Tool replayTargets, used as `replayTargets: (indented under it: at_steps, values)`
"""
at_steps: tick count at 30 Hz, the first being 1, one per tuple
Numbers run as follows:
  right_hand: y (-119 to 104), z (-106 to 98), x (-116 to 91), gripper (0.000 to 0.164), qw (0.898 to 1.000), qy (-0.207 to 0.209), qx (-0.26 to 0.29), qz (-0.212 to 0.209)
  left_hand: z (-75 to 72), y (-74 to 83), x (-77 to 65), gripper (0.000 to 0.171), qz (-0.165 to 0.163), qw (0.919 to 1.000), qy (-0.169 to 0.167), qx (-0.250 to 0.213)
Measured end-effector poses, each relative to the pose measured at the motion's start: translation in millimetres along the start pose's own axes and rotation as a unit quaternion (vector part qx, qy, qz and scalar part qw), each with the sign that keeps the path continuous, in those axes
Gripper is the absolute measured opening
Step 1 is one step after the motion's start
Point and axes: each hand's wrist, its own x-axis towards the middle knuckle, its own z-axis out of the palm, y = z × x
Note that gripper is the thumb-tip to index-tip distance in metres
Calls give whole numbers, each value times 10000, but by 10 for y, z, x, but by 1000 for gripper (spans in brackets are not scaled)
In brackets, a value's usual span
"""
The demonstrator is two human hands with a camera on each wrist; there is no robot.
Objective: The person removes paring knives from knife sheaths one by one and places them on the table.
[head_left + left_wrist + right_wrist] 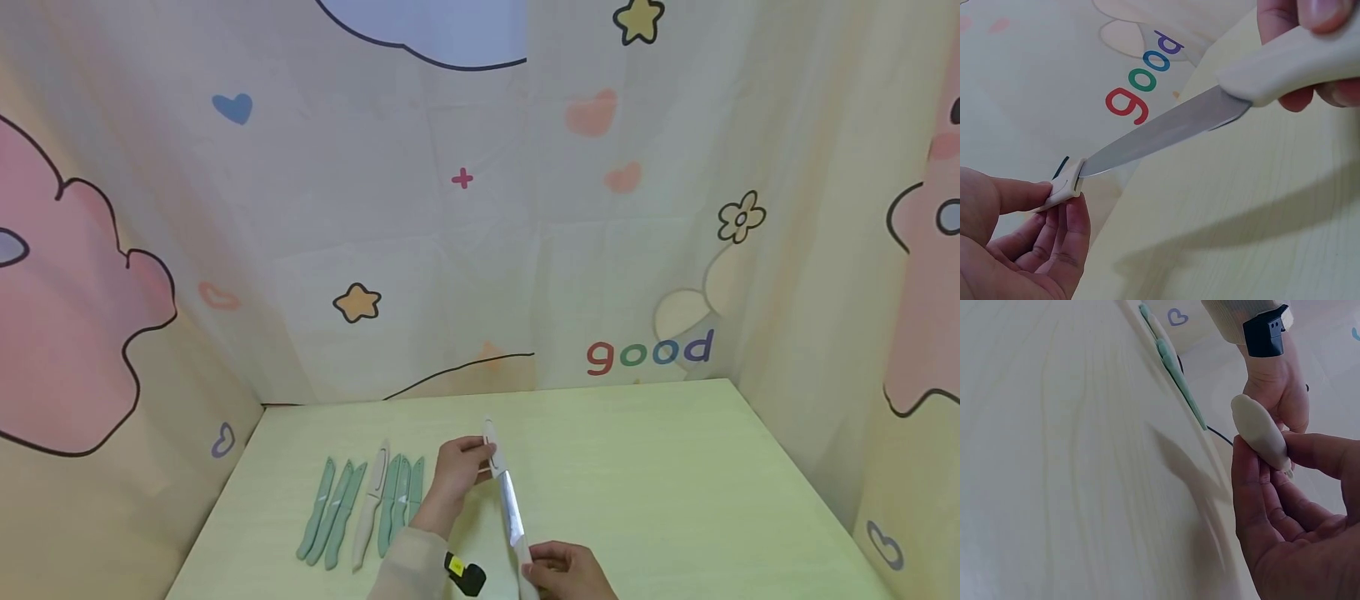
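Note:
My left hand (452,473) pinches a white blade sheath (490,435) between thumb and fingers, above the table. In my right hand (572,573) is the white handle (1300,59) of a kitchen knife, gripped between thumb and fingers. The knife's bare metal blade (1166,130) points away from the right hand, its tip at the sheath's mouth. How far the tip reaches inside cannot be told. Seen from the right wrist, the handle's butt end (1259,428) faces the camera and hides the blade.
Several sheathed green knives (342,508) lie side by side on the left of the pale table (675,492). Among them is a white sheathed knife (368,517). A black wrist camera (467,575) sits at the left cuff. Printed curtains (480,275) stand behind the table.

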Motion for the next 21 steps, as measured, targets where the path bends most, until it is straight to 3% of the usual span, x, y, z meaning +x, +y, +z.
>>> replayTargets:
  at_steps: [13,21]
  values:
    - [27,-30,-2,39,10000,-34,-20,28,-51,0,12,28,-131,9983,423,-369]
    - [57,-72,29,41,9998,119,-108,145,-67,-105,17,33,-275,9994,64,-182]
